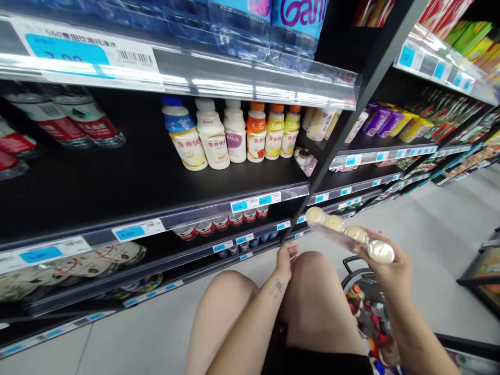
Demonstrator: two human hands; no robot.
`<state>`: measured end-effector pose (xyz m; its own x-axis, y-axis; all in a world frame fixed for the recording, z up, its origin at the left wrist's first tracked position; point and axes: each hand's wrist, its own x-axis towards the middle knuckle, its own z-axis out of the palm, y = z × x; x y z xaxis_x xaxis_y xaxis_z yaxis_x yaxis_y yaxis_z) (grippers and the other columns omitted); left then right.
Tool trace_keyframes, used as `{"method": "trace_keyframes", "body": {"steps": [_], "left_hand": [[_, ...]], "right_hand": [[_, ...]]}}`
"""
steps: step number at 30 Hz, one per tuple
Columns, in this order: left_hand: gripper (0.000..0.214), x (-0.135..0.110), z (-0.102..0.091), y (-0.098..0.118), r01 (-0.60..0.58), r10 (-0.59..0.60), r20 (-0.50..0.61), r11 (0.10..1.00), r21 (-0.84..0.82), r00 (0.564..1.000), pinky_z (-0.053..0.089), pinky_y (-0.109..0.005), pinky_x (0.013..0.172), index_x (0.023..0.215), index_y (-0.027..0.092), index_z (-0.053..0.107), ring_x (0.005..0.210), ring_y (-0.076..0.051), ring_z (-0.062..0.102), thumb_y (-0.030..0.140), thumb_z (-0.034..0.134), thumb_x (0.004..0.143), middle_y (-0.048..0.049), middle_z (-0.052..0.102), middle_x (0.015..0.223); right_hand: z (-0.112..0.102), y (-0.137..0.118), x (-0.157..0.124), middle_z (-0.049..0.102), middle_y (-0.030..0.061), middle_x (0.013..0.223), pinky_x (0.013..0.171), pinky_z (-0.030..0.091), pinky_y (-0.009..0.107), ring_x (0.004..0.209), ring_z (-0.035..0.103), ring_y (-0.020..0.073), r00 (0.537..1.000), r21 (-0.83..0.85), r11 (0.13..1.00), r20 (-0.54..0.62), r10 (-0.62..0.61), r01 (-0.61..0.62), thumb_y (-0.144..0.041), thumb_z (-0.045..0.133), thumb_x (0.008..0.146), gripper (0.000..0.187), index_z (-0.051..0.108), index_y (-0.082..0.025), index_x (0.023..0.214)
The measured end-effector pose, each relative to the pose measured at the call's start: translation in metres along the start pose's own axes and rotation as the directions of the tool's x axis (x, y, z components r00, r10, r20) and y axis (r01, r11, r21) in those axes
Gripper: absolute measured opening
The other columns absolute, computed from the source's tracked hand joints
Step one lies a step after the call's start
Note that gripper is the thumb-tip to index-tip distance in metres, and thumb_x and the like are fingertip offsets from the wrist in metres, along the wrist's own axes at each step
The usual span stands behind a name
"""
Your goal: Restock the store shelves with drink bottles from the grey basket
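Observation:
In my right hand (394, 265) is a clear-wrapped pack (334, 225) with a row of several round, cream-coloured tops. The hand grips its near end, and the pack points toward the shelves; what lies under the tops is mostly hidden. My left hand (287, 260) rests by my knees, fingers loosely apart with nothing visible in them. Below my right arm stands a grey basket (347, 284) filled with bottles, some with orange, red and blue caps. A row of drink bottles (214, 135) stands on the shelf in front of me.
Large water bottles (240, 26) stand on the upper shelf. Red-labelled bottles (82, 120) are at the left. A black upright post (351, 109) divides this bay from shelves of purple and yellow packs (385, 122). A dark rack (480, 273) stands at the right.

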<state>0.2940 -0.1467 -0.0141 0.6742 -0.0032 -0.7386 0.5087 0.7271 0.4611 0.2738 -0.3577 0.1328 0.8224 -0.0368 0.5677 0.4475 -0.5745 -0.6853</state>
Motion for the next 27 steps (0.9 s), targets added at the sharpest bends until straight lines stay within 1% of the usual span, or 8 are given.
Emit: {"method": "trace_keyframes", "body": {"steps": [2,4,7,12,18,21,24,27], "left_hand": [[0.022,0.001,0.002,0.004,0.002,-0.003,0.008,0.999,0.040,1.000,0.049,-0.022,0.071,0.103,0.010,0.067,0.078,-0.012,0.065,0.024,0.051,0.098,-0.0105,0.072,0.102],[0.023,0.000,0.006,0.007,0.008,-0.012,0.047,0.997,0.079,0.999,0.047,-0.022,0.068,0.097,0.010,0.069,0.074,-0.012,0.065,0.023,0.050,0.095,-0.0108,0.074,0.096],[0.024,0.000,0.010,0.006,0.008,-0.017,0.068,0.992,0.125,0.998,0.046,-0.022,0.067,0.094,0.011,0.070,0.072,-0.013,0.065,0.024,0.050,0.093,-0.0102,0.075,0.092],[0.026,0.011,0.014,0.003,0.010,-0.017,0.043,0.986,0.166,0.999,0.041,-0.020,0.063,0.095,0.011,0.069,0.070,-0.012,0.063,0.028,0.049,0.091,-0.0103,0.076,0.092],[0.029,0.027,0.018,0.003,-0.009,0.003,0.030,0.978,0.209,1.000,0.040,-0.022,0.064,0.095,0.012,0.071,0.073,-0.013,0.062,0.030,0.051,0.085,-0.0107,0.075,0.096],[0.029,0.034,0.018,0.002,-0.028,0.019,0.038,0.971,0.236,0.999,0.039,-0.023,0.066,0.092,0.012,0.073,0.076,-0.014,0.062,0.031,0.054,0.079,-0.0115,0.075,0.097],[0.032,0.041,0.016,0.000,-0.036,0.027,0.040,0.965,0.260,0.999,0.040,-0.024,0.068,0.090,0.012,0.074,0.079,-0.016,0.062,0.033,0.055,0.075,-0.0123,0.075,0.100],[0.033,0.048,0.014,-0.002,-0.042,0.033,0.036,0.958,0.283,0.999,0.039,-0.025,0.068,0.088,0.012,0.074,0.082,-0.017,0.062,0.035,0.055,0.074,-0.0131,0.074,0.102]], "right_hand": [[-0.010,0.030,0.031,0.076,0.0095,0.112,0.113,0.041,0.062,0.105,0.070,0.0329,0.987,-0.231,0.967,-0.095,-0.129,0.105,-0.044,0.084,0.078,0.036,0.076,-0.022,0.105],[-0.018,0.061,0.067,0.077,0.0095,0.110,0.112,0.039,0.062,0.103,0.068,0.0324,0.959,-0.420,0.884,-0.092,-0.268,0.207,-0.048,0.077,0.084,0.033,0.076,-0.022,0.104],[-0.026,0.106,0.121,0.077,0.0088,0.106,0.107,0.043,0.059,0.099,0.068,0.0309,0.936,-0.516,0.816,-0.074,-0.345,0.260,-0.050,0.074,0.086,0.034,0.077,-0.022,0.105],[-0.017,0.164,0.188,0.074,0.0118,0.112,0.095,0.054,0.048,0.102,0.067,0.0299,0.955,-0.357,0.924,-0.202,-0.217,0.135,-0.049,0.082,0.078,0.048,0.074,-0.019,0.115],[0.025,0.178,0.224,0.072,0.0101,0.117,0.104,0.051,0.049,0.109,0.065,0.0293,0.987,-0.224,0.965,-0.057,-0.153,0.136,-0.050,0.083,0.076,0.050,0.072,-0.021,0.116],[0.041,0.186,0.240,0.067,0.0105,0.122,0.108,0.048,0.048,0.114,0.063,0.0298,0.992,-0.144,0.982,-0.009,-0.123,0.121,-0.052,0.088,0.065,0.053,0.073,-0.020,0.104],[0.045,0.209,0.261,0.069,0.0079,0.106,0.101,0.051,0.045,0.101,0.065,0.0268,0.998,-0.099,0.993,0.022,0.060,-0.057,-0.054,0.092,0.054,0.057,0.070,-0.019,0.093],[0.039,0.232,0.286,0.074,0.0071,0.095,0.092,0.054,0.039,0.091,0.066,0.0229,0.970,0.004,0.976,0.113,0.216,-0.218,-0.049,0.095,0.051,0.063,0.069,-0.018,0.099]]}}
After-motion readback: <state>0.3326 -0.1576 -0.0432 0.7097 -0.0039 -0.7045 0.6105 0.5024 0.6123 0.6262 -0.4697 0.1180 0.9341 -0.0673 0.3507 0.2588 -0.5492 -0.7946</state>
